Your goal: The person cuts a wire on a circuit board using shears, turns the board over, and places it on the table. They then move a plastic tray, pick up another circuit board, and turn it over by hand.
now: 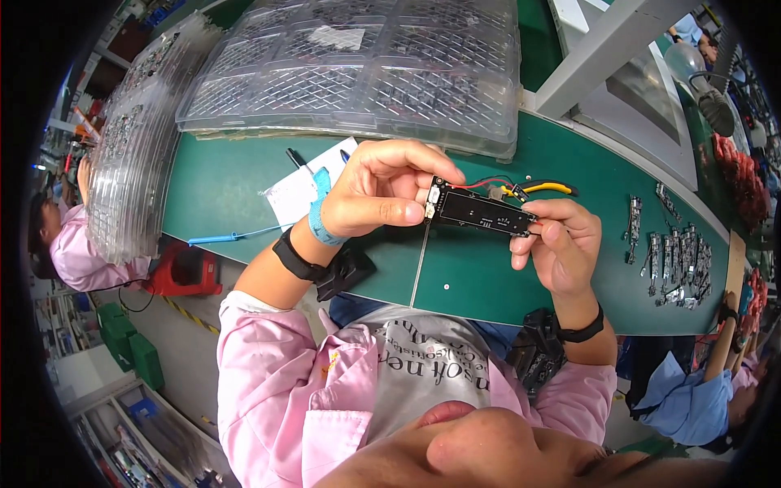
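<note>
A long black circuit board (480, 213) with white connectors at one end is held up level above the green bench. Thumb and fingers of my left hand (378, 191) pinch its connector end. At the opposite end my right hand (569, 244) grips the narrow tip between thumb and fingers. Thin red and black wires (480, 182) arch along the far edge of the board to a small part near its right end. A blue anti-static strap (324, 213) circles my left wrist. Just beyond the board lies a yellow-handled hand tool (553, 188), its working end partly hidden.
Clear divided plastic trays (350, 122) full of small parts are stacked at the back. More clear trays (134, 154) stand at the left. Several small circuit boards (679, 264) lie at the right. A paper (297, 191) with pens is behind my left wrist. Co-workers sit on both sides.
</note>
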Demonstrator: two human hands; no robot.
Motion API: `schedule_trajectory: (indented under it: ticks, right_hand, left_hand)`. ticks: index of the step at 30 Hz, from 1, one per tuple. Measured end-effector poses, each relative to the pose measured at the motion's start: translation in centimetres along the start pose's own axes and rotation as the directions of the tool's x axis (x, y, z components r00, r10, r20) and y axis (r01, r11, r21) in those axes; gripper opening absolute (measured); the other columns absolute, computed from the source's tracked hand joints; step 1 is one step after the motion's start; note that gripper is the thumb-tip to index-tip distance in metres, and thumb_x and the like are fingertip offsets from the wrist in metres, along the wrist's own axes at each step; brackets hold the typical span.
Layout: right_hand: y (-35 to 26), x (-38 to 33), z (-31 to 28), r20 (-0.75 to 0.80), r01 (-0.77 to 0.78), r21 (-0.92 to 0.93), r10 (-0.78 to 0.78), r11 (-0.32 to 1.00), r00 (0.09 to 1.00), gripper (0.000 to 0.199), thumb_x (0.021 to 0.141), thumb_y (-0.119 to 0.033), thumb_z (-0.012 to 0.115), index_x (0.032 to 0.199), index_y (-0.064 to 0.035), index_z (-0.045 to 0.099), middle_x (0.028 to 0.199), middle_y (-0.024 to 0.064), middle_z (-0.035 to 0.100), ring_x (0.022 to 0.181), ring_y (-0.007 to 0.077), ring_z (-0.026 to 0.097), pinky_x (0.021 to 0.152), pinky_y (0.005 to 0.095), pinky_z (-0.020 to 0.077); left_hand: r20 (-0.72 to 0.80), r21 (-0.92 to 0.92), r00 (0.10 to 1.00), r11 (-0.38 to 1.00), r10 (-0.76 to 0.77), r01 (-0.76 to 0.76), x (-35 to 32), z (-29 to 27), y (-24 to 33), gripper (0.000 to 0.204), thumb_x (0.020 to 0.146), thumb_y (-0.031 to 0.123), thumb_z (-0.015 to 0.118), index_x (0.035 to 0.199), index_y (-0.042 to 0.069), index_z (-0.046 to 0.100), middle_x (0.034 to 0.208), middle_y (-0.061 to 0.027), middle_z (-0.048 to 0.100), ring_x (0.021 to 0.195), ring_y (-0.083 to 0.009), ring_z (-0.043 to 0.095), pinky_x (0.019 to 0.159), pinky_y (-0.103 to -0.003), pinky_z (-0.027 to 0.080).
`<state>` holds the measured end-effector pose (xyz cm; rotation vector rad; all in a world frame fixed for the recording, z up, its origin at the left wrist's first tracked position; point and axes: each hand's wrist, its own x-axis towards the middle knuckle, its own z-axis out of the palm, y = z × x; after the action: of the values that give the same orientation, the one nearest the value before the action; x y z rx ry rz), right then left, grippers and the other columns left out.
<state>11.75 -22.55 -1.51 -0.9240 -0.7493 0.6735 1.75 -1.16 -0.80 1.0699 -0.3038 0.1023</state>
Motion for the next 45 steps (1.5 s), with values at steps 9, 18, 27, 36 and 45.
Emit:
schedule_trajectory:
  ticks: [9,18,27,36,45]
  right_hand:
    - [0.0,-0.2,0.3,-0.031,0.002,-0.038,-0.003,0.999,1.0,0.029,0.081,-0.017,0.054,0.095,0.0087,0.053,0.068,0.013,0.057,0.053,0.0193,0.056,0.043,0.0266,0.0465]
    - [0.3,1.1,0.9,-0.163,0.138,-0.244,-0.181,0.96,0.97,0.023,0.079,-0.011,0.054,0.094,0.0064,0.052,0.077,0.0134,0.056,0.065,0.0168,0.056,0.057,0.0238,0.0444]
    - [0.6,0.5,0.0,-0.178,-0.091,-0.174,0.06,0.981,0.982,0.016,0.079,-0.007,0.051,0.09,0.0048,0.051,0.071,0.0104,0.056,0.06,0.0141,0.052,0.053,0.0248,0.039]
    - [-0.1,0.4,0.9,-0.271,-0.053,-0.096,0.025,0.994,0.962,0.011,0.081,-0.007,0.049,0.082,0.0037,0.052,0.057,0.0083,0.052,0.044,0.0123,0.046,0.041,0.0224,0.0349]
    - [-0.3,0.8,-0.4,-0.27,-0.273,0.086,0.286,0.958,0.919,0.017,0.083,-0.013,0.048,0.076,0.0019,0.053,0.047,0.0067,0.048,0.036,0.0094,0.04,0.034,0.0188,0.0264]
  left_hand:
    - [0.042,-0.002,0.998,0.999,0.052,-0.052,0.1,0.0,-0.1,0.036,0.069,0.006,0.064,0.102,-0.005,0.054,0.089,-0.0064,0.054,0.067,-0.0059,0.045,0.06,-0.018,0.037]
    - [-0.019,0.113,1.0,0.994,-0.011,0.014,0.1,-0.2,-0.5,0.029,0.071,0.005,0.064,0.098,-0.003,0.056,0.086,-0.0042,0.055,0.068,-0.0044,0.044,0.061,-0.018,0.037]
    - [-0.025,0.106,0.984,0.979,-0.175,0.177,0.2,0.4,-0.2,0.021,0.075,0.001,0.061,0.095,-0.003,0.058,0.085,-0.0036,0.057,0.074,-0.0055,0.051,0.068,-0.019,0.042]
    - [-0.056,0.184,0.944,0.926,-0.325,0.329,0.1,0.6,-0.8,0.019,0.074,0.006,0.058,0.09,-0.004,0.058,0.085,-0.0072,0.056,0.073,-0.0092,0.05,0.065,-0.02,0.039]
    - [-0.101,0.17,0.915,0.899,-0.391,0.403,0.3,1.0,-0.8,0.02,0.077,0.012,0.054,0.089,-0.004,0.057,0.08,-0.0065,0.057,0.068,-0.0108,0.054,0.061,-0.022,0.044]
